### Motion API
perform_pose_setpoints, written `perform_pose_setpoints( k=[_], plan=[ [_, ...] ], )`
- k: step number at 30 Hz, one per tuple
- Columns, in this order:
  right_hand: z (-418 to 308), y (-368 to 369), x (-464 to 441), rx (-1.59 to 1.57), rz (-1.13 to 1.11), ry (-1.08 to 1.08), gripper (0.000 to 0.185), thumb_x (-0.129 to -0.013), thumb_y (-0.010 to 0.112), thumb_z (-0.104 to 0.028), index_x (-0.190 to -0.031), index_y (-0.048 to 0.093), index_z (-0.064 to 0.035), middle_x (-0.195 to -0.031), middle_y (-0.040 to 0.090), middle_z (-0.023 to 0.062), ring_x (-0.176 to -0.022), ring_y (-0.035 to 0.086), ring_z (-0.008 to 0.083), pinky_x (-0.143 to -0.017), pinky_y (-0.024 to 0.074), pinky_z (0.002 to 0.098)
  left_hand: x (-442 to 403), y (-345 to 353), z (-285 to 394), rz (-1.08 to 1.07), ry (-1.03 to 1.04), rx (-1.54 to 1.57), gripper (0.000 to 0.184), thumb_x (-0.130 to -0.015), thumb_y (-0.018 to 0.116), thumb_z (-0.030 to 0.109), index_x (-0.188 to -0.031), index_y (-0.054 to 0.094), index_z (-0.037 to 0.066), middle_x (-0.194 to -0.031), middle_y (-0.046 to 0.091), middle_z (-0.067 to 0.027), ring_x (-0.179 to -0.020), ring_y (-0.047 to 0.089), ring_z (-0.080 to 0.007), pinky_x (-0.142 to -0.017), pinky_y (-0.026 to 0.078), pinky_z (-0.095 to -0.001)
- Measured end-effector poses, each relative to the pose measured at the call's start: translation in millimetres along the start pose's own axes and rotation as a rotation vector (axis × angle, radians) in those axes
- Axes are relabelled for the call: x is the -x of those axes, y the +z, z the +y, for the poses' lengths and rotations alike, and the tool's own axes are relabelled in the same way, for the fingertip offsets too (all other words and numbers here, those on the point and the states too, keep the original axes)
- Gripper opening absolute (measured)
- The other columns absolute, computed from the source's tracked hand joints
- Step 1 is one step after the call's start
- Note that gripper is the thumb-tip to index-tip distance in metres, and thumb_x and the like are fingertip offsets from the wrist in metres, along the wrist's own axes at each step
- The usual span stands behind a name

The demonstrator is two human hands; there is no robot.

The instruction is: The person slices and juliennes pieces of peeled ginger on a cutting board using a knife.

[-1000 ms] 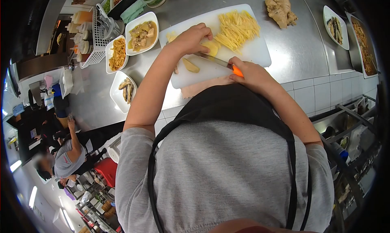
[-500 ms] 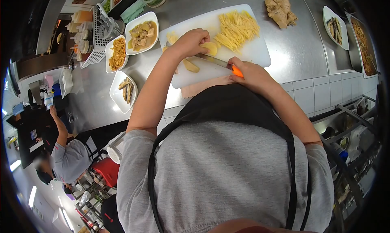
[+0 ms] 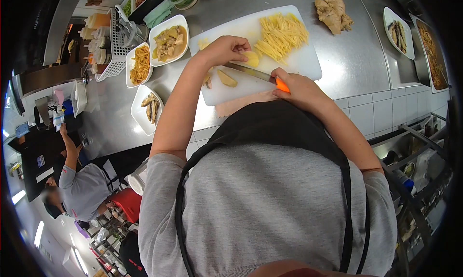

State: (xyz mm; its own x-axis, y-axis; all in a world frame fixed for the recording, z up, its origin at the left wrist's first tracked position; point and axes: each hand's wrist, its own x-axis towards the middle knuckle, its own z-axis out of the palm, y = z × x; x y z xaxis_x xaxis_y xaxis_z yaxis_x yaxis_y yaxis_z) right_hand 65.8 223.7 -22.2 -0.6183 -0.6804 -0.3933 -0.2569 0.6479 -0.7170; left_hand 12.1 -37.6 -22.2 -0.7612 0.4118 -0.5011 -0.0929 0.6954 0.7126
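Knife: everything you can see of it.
The knife has a bright orange handle and a long, narrow, metallic-looking blade. The right hand grips the handle, covering part of it. The blade slants across the white cutting board, pointing toward the left hand, beside a pale yellow slice. Whether its edge touches board or slice is unclear.

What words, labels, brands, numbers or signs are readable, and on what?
No text is readable.
Black garment, lower left: red marks, too small.
Co-worker's grey shirt: blurred red mark.
Blue rectangular label, black surface: too small.
Dark panel, upper left: blurred pale marks.
Pale sign, lower left: blurred.
Orange-handled steel knife, white rectangular cutting board: no visible lettering.
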Motion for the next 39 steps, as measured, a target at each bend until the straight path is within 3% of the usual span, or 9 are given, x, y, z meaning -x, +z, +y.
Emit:
perform_pose_setpoints(
  k=[6, 11, 17, 21, 26, 28, 33, 35, 39],
  plan=[
    [1, -1, 1, 0.001, -0.01, 0.002, 0.042, -0.085, 0.061, -0.031, -0.119, 0.043, -0.0124, -0.111, 0.061, 0.0165, -0.104, 0.057, 0.036, -0.086, 0.0449, 0.0416, -8, 12, 7, 0.163, 0.091, -0.104, 0.035, -0.071, 0.076, 0.01, -0.101, 0.06, 0.004, -0.08, 0.058, -0.0039, -0.077, 0.055, -0.0162, -0.073, 0.046, -0.029],
    [-1, -2, 0, 0.005, -0.015, 0.0, 0.043, -0.085, 0.061, -0.031, -0.119, 0.043, -0.0121, -0.112, 0.06, 0.0164, -0.104, 0.057, 0.036, -0.086, 0.0451, 0.042, -10, 13, 5, 0.188, 0.145, -0.244, 0.038, -0.066, 0.078, 0.013, -0.098, 0.059, 0.003, -0.093, 0.057, -0.0088, -0.084, 0.056, -0.0224, -0.076, 0.047, -0.0322],
    [0, -3, 6, 0.008, 0.037, -0.075, 0.037, -0.086, 0.06, -0.027, -0.116, 0.047, -0.0098, -0.11, 0.061, 0.0169, -0.103, 0.058, 0.036, -0.086, 0.0458, 0.0411, -13, 11, 2, 0.16, 0.115, -0.275, 0.038, -0.066, 0.078, 0.016, -0.097, 0.059, 0.005, -0.094, 0.056, -0.0098, -0.086, 0.056, -0.0231, -0.077, 0.047, -0.0325],
    [-4, -33, 48, 0.047, 0.062, -0.081, 0.031, -0.084, 0.064, -0.021, -0.109, 0.053, -0.0064, -0.099, 0.065, 0.0167, -0.091, 0.062, 0.0354, -0.081, 0.0474, 0.0394, -12, 10, 4, 0.174, 0.135, -0.184, 0.036, -0.066, 0.077, 0.016, -0.095, 0.06, 0.005, -0.092, 0.056, -0.0094, -0.085, 0.056, -0.0229, -0.076, 0.047, -0.032],
    [-2, -89, 118, 0.004, 0.052, -0.052, 0.029, -0.083, 0.064, -0.016, -0.108, 0.055, -0.0061, -0.08, 0.061, 0.0149, -0.071, 0.061, 0.0307, -0.068, 0.0469, 0.0363, -13, 11, 1, 0.158, 0.098, -0.241, 0.034, -0.065, 0.077, 0.017, -0.091, 0.06, 0.005, -0.091, 0.057, -0.0087, -0.084, 0.055, -0.0221, -0.075, 0.046, -0.0315],
    [-5, -97, 132, 0.04, 0.087, 0.154, 0.028, -0.084, 0.063, -0.015, -0.108, 0.054, -0.0055, -0.072, 0.059, 0.0134, -0.061, 0.059, 0.0251, -0.061, 0.0462, 0.0352, -13, 11, -1, 0.166, 0.109, -0.235, 0.033, -0.065, 0.077, 0.017, -0.091, 0.061, 0.005, -0.09, 0.058, -0.0086, -0.083, 0.056, -0.0218, -0.074, 0.046, -0.0314],
    [9, -78, 125, 0.063, 0.111, 0.083, 0.026, -0.086, 0.061, -0.016, -0.108, 0.054, -0.0045, -0.065, 0.057, 0.011, -0.051, 0.055, 0.0195, -0.052, 0.0435, 0.033, -7, 9, 3, 0.159, 0.034, -0.14, 0.031, -0.065, 0.078, 0.015, -0.089, 0.061, 0.005, -0.084, 0.06, -0.006, -0.078, 0.056, -0.0189, -0.07, 0.046, -0.03],
    [12, -73, 118, 0.092, 0.107, 0.006, 0.025, -0.087, 0.06, -0.017, -0.108, 0.054, -0.0044, -0.064, 0.056, 0.01, -0.049, 0.054, 0.0182, -0.049, 0.0426, 0.0321, -3, 7, -1, 0.099, -0.024, -0.031, 0.025, -0.07, 0.076, 0.008, -0.087, 0.058, 0.006, -0.075, 0.052, 0.0035, -0.07, 0.047, -0.008, -0.064, 0.04, -0.0226],
    [7, -74, 113, 0.04, 0.08, 0.13, 0.021, -0.09, 0.057, -0.017, -0.106, 0.053, -0.0039, -0.06, 0.053, 0.0084, -0.043, 0.051, 0.0166, -0.044, 0.0403, 0.0298, 7, 1, -9, 0.001, -0.065, 0.035, 0.023, -0.071, 0.075, 0.006, -0.086, 0.058, 0.006, -0.076, 0.052, 0.0052, -0.07, 0.047, -0.0057, -0.062, 0.039, -0.0209]
  ],
)
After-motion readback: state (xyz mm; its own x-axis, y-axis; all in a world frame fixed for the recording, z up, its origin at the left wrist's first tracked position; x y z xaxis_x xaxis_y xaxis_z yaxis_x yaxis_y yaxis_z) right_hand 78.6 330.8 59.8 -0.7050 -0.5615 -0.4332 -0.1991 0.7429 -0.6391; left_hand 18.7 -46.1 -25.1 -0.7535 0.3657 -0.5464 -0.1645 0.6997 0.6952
